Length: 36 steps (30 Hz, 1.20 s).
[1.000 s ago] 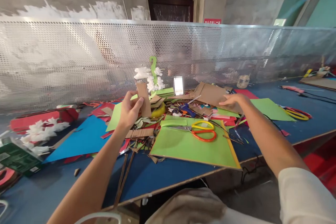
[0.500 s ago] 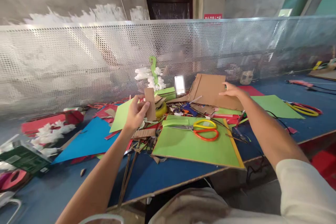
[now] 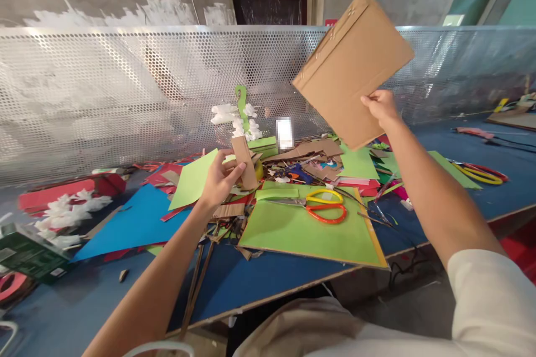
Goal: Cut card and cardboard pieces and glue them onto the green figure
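My right hand point(image 3: 382, 107) pinches the big cardboard sheet point(image 3: 355, 67) near its lower right edge, thumb on the side facing me. The sheet is up in the air, tilted, above the scraps and in front of the mesh screen point(image 3: 125, 95). With such a small grip far from its middle, it could swing, bend or slip, and its upper corner could knock the screen, though I cannot tell how near that is.

My left hand point(image 3: 220, 178) grips a narrow cardboard strip point(image 3: 245, 163) between thumb and fingers, low over the heap. Loose bits lie crowded around it, so a careless sideways sweep could drag them along or catch the green paper point(image 3: 195, 179) beside my wrist.

If the sheet drops, it could topple the white flowers point(image 3: 247, 122) or shove the scissors point(image 3: 324, 206), which lie loose on the green board point(image 3: 310, 237), handles toward my right.
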Each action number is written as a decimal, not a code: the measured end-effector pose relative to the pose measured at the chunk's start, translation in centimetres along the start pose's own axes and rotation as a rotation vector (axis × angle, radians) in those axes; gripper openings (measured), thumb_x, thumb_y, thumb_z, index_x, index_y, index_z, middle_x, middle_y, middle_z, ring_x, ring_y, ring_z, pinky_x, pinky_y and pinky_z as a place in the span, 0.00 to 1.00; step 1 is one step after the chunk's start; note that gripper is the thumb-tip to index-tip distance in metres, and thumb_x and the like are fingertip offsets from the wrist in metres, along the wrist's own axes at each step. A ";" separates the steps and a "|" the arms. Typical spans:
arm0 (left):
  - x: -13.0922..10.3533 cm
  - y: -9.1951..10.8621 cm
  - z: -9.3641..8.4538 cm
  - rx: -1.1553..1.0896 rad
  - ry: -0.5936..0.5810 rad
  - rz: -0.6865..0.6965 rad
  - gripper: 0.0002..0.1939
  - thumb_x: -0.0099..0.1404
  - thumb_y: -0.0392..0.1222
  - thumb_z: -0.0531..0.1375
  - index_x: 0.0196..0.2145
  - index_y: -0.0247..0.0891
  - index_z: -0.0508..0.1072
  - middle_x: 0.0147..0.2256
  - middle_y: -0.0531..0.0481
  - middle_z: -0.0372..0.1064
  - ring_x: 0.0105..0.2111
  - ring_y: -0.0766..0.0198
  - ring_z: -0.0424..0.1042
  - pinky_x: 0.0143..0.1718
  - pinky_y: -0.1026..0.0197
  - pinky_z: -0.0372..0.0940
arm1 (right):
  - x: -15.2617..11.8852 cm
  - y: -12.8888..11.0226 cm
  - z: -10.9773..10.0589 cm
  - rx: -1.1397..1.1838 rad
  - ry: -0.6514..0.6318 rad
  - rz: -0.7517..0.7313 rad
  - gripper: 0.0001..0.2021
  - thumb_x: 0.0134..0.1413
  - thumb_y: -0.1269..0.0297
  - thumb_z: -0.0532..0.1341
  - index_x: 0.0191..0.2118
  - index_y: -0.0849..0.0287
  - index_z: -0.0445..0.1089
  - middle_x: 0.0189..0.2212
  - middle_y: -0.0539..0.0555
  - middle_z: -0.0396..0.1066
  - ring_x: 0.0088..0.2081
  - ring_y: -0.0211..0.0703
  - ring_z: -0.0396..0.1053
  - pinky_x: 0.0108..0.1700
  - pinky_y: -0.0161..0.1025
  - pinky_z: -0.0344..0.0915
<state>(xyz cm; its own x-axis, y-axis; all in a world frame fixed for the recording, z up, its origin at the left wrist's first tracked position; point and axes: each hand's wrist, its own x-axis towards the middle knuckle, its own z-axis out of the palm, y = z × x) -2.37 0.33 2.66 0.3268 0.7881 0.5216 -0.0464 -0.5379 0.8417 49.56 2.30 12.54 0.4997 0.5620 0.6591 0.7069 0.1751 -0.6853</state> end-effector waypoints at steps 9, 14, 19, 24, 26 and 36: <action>-1.0 0.4 2.7 -0.008 -0.120 -0.017 0.27 0.64 0.55 0.69 0.51 0.41 0.63 0.38 0.47 0.78 0.34 0.58 0.81 0.32 0.60 0.76 | -10.1 -8.0 7.7 0.878 -0.128 0.226 0.14 0.50 0.59 0.73 0.33 0.53 0.66 0.30 0.48 0.72 0.35 0.41 0.72 0.40 0.40 0.73; -1.9 0.7 5.0 0.154 -0.189 0.010 0.27 0.67 0.55 0.65 0.56 0.41 0.62 0.34 0.52 0.76 0.30 0.60 0.79 0.31 0.60 0.74 | -18.5 -9.8 10.8 1.066 -0.200 0.367 0.16 0.47 0.56 0.75 0.34 0.51 0.67 0.29 0.45 0.70 0.34 0.39 0.71 0.39 0.38 0.72; -2.3 1.2 7.1 0.496 -0.170 0.101 0.25 0.69 0.47 0.64 0.61 0.44 0.63 0.33 0.54 0.77 0.31 0.61 0.79 0.36 0.60 0.71 | -23.8 -11.3 11.8 1.197 -0.342 0.455 0.17 0.47 0.54 0.75 0.36 0.51 0.68 0.33 0.46 0.75 0.40 0.44 0.75 0.43 0.43 0.74; -2.4 2.1 8.0 0.664 -0.177 0.115 0.24 0.72 0.45 0.62 0.63 0.47 0.64 0.29 0.58 0.76 0.27 0.63 0.78 0.33 0.63 0.69 | -26.1 -13.0 11.4 1.273 -0.440 0.437 0.16 0.48 0.51 0.75 0.37 0.52 0.73 0.39 0.50 0.80 0.47 0.48 0.76 0.50 0.46 0.74; -2.4 2.0 8.1 0.722 -0.168 0.160 0.25 0.73 0.44 0.61 0.65 0.47 0.63 0.28 0.58 0.75 0.27 0.63 0.78 0.33 0.64 0.69 | -26.4 -13.6 11.1 1.275 -0.483 0.395 0.15 0.48 0.55 0.75 0.39 0.53 0.75 0.42 0.52 0.80 0.50 0.48 0.76 0.54 0.45 0.72; -2.0 -0.1 6.2 0.897 -0.372 0.742 0.33 0.75 0.51 0.58 0.73 0.42 0.58 0.69 0.35 0.60 0.67 0.43 0.62 0.66 0.39 0.61 | -24.9 -12.4 10.9 1.216 -0.434 0.379 0.14 0.44 0.65 0.73 0.38 0.52 0.75 0.47 0.54 0.80 0.56 0.53 0.74 0.60 0.51 0.70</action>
<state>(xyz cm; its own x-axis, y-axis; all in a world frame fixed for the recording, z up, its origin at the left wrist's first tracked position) 2.87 -3.05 0.64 0.7548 0.1473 0.6392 0.2828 -0.9523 -0.1145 22.88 -5.08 1.23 0.2065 0.9041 0.3741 -0.4409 0.4273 -0.7893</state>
